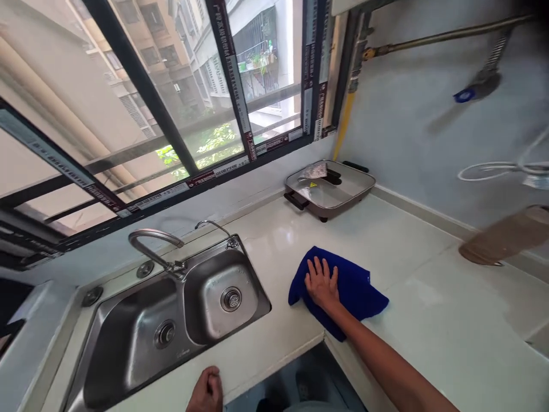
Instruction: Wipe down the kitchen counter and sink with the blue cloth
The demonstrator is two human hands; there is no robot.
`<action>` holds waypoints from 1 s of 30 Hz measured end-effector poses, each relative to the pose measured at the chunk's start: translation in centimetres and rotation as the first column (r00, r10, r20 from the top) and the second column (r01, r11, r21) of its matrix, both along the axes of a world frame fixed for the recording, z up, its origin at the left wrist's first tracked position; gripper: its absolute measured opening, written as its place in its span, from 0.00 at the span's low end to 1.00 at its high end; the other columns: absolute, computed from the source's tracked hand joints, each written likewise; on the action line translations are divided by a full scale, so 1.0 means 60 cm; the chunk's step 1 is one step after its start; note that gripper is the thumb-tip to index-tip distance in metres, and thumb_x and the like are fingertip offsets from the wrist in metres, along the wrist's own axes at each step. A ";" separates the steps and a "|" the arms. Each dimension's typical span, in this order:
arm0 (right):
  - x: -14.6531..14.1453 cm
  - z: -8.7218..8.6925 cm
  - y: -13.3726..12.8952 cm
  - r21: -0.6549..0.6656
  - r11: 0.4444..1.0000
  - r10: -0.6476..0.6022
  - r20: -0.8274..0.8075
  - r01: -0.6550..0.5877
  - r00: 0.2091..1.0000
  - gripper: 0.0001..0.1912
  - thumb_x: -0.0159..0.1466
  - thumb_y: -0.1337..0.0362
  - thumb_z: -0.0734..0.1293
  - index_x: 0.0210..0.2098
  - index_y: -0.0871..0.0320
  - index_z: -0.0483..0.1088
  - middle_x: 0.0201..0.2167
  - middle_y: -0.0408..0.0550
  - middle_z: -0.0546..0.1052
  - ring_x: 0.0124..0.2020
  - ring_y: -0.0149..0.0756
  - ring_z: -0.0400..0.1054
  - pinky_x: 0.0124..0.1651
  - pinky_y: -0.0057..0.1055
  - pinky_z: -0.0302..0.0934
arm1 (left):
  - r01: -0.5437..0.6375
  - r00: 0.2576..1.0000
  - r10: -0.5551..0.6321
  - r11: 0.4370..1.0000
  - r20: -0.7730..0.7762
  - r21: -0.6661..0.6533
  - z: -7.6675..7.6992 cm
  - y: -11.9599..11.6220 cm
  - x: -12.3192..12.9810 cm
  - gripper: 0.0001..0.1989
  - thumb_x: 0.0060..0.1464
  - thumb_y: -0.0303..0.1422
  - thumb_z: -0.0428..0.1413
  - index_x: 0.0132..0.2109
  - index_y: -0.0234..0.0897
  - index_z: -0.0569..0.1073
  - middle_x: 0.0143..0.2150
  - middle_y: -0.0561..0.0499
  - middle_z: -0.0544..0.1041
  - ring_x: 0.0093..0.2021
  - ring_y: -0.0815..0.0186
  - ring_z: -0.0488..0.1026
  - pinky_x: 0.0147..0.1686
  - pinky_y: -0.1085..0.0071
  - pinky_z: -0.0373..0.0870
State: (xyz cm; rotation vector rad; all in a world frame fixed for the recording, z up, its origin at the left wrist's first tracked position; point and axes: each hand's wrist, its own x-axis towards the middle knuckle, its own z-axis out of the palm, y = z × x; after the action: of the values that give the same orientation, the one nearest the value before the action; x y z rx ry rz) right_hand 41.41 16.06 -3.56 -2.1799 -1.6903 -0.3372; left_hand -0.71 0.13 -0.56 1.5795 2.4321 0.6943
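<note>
A dark blue cloth [355, 286] lies spread and slightly rumpled on the pale countertop [274, 343], right of the sink. My right hand [322, 283] presses flat on the cloth's left part, fingers stretched out and apart. Near the counter's front edge, below the sink, my left hand [207, 390] is curled into a loose fist. Nothing shows in its fingers, and the frame's bottom edge cuts off the wrist.
A steel double sink [184, 320] with a curved faucet [150, 234] fills the counter's left side. An electric pan with a glass lid [343, 191] stands in the back corner. A brown object [506, 234] lies by the right wall, under a white cable [493, 171].
</note>
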 end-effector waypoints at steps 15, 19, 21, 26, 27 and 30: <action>-0.224 -0.006 -0.040 0.161 0.935 0.343 -0.180 -0.316 0.922 0.34 0.67 0.64 0.54 0.71 0.54 0.43 0.70 0.58 0.54 0.71 0.60 0.47 0.66 0.70 0.39 | 0.017 0.997 -0.009 0.994 0.077 -0.103 0.045 -0.006 0.023 0.14 0.60 0.30 0.46 0.37 0.45 0.76 0.24 0.57 0.76 0.25 0.69 0.71 0.26 0.75 0.56; -0.207 0.007 -0.085 0.132 0.868 0.497 -0.264 -0.479 0.827 0.26 0.68 0.64 0.54 0.65 0.52 0.59 0.64 0.52 0.68 0.67 0.48 0.58 0.68 0.60 0.50 | 0.190 0.970 -0.175 0.979 0.169 -0.076 0.051 0.018 0.050 0.14 0.60 0.31 0.46 0.40 0.46 0.78 0.28 0.56 0.80 0.27 0.67 0.75 0.27 0.73 0.64; -0.166 0.014 -0.116 0.188 0.853 0.521 -0.342 -0.486 0.782 0.24 0.69 0.64 0.53 0.63 0.53 0.62 0.60 0.51 0.72 0.63 0.43 0.63 0.67 0.56 0.53 | 0.370 0.904 -0.373 0.927 0.209 0.059 0.058 0.040 0.092 0.15 0.59 0.30 0.46 0.42 0.45 0.78 0.36 0.54 0.82 0.34 0.66 0.78 0.34 0.72 0.71; -0.036 0.023 -0.221 0.245 0.935 0.352 -0.546 -0.257 0.760 0.21 0.67 0.58 0.54 0.54 0.53 0.69 0.53 0.50 0.77 0.54 0.45 0.72 0.61 0.51 0.64 | 0.688 0.667 -0.727 0.685 0.162 0.239 0.086 0.116 0.265 0.18 0.58 0.29 0.47 0.51 0.44 0.75 0.46 0.49 0.81 0.48 0.61 0.76 0.50 0.63 0.74; -0.014 0.022 -0.243 0.202 0.959 0.282 -0.597 -0.200 0.751 0.22 0.65 0.56 0.55 0.53 0.53 0.71 0.52 0.49 0.78 0.52 0.45 0.74 0.56 0.47 0.69 | 0.737 0.621 -0.771 0.636 0.142 0.230 0.087 0.132 0.300 0.19 0.57 0.31 0.50 0.54 0.45 0.73 0.52 0.48 0.79 0.53 0.59 0.74 0.55 0.59 0.72; 0.033 0.021 -0.295 0.015 0.995 0.084 -0.693 -0.101 0.716 0.23 0.61 0.51 0.58 0.49 0.51 0.75 0.47 0.45 0.81 0.45 0.45 0.77 0.42 0.37 0.75 | 0.828 0.522 -0.845 0.534 0.112 0.171 0.071 0.173 0.377 0.27 0.57 0.40 0.53 0.63 0.44 0.65 0.69 0.41 0.63 0.68 0.50 0.60 0.67 0.47 0.58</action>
State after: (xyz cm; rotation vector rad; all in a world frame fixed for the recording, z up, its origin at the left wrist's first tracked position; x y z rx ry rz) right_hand 43.41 -1.62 -2.33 -1.8619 -1.3406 0.4923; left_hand 21.92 10.52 3.68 2.2930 1.2008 0.6911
